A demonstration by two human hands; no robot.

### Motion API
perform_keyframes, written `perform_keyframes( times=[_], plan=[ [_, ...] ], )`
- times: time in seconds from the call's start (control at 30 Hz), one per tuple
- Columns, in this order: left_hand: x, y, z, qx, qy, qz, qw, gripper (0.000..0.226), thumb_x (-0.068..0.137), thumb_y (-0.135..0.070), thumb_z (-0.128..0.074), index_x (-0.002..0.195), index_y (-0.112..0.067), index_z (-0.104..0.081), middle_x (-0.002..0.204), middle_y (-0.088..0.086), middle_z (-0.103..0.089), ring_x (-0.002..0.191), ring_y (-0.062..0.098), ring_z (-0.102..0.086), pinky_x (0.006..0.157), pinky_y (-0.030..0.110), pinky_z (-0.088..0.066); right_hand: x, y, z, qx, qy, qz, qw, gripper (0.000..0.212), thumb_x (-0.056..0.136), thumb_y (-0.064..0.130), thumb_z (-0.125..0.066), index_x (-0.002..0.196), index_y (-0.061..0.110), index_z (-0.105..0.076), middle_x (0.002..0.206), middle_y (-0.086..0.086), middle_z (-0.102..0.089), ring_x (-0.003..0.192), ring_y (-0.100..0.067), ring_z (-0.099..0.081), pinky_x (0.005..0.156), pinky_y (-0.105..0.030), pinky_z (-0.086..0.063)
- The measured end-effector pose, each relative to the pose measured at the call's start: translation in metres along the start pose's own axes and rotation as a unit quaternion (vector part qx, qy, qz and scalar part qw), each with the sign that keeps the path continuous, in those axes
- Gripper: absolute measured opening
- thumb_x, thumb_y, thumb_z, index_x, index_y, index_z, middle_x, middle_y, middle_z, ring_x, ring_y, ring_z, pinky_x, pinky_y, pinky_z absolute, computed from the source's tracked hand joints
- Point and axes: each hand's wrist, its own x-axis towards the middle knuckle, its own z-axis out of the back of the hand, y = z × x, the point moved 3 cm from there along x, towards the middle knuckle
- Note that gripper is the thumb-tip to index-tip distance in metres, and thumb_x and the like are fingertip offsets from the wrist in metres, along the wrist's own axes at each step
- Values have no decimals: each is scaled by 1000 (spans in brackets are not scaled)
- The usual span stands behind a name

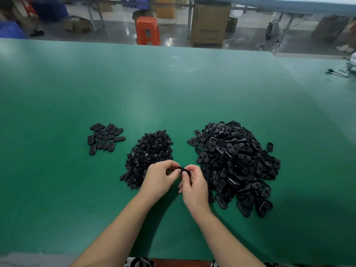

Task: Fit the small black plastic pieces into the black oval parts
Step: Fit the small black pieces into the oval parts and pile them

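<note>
**Two hands joined on one oval part above a green table**

Two hands meet just above the green table, between a pile of small black pieces and a larger heap of oval parts. The left hand and right hand both pinch one oval part, fingers curled, wrists angled inward. Whether a small piece is already seated is hidden. A likely slip: pressing off-centre could pop the tiny piece free into the piles. A group of ovals lies well apart at left.
</note>
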Motion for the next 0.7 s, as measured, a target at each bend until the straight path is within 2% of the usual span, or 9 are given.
perform_keyframes(
  times=[0.1, 0.27, 0.43, 0.6, 0.7],
  plan=[
    [1, -2, 1, 8, 7, -1, 1000, 8, 92, -19, -72, 97, -19, -78, 75, -11, -73, 53, -5, -57, 59, 13, -46, 0, 0, 0, -5, 4, 4, 1000, 21, 103, 10, -53, 99, 31, -53, 78, 3, -66, 60, -8, -62, 55, -23, -53],
    [2, -3, 4, 22, 13, -6, 1000, 8, 93, -21, -72, 96, -19, -78, 74, -9, -73, 52, -2, -56, 61, 20, -52, 0, -1, -1, -11, 8, 3, 1000, 22, 103, 11, -52, 99, 33, -53, 79, 11, -68, 60, -7, -63, 56, -25, -54],
    [4, -4, 4, 39, 22, -10, 999, 7, 94, -22, -70, 93, -21, -77, 68, -13, -68, 53, -5, -57, 56, 15, -47, 0, -2, -1, -20, 7, -1, 1000, 22, 103, 13, -53, 98, 35, -53, 78, 6, -68, 60, -10, -63, 57, -31, -57],
    [4, -2, 3, 47, 28, -10, 998, 6, 93, -23, -70, 93, -20, -76, 68, -14, -67, 54, -9, -57, 54, 10, -42, -1, -1, 0, -25, 13, -2, 1000, 24, 103, 13, -54, 98, 36, -56, 78, 4, -69, 61, -8, -64, 57, -25, -55],
    [5, 0, 3, 41, 35, -4, 999, 4, 93, -21, -71, 90, -20, -74, 64, -15, -65, 51, -9, -56, 52, 10, -41, -2, 0, 0, -25, 20, -3, 999, 23, 103, 13, -54, 99, 35, -57, 80, 9, -70, 61, -7, -63, 57, -22, -53]
  ],
)
